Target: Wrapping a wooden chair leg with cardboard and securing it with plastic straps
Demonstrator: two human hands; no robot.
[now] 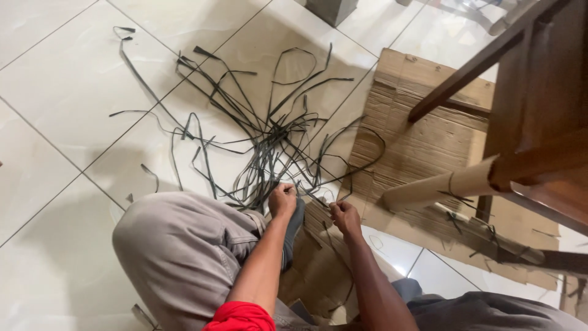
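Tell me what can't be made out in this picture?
Head view, the only one:
- What the left hand and right hand pinch: their closed fingers hide it; a thin strip is probable.
- Wooden furniture: cut off by the right edge.
- Grey block: cut off by the top edge.
- Strips: too tangled to count.

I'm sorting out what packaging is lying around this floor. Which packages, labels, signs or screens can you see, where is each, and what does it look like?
Flattened cardboard box: on the white tiles right of the dark strips, brown, torn, partly under wooden furniture.
Cardboard tube: lying on that cardboard by the furniture leg, long, beige.
Torn cardboard piece: between the person's legs, brown.
No labels, signs or screens show.
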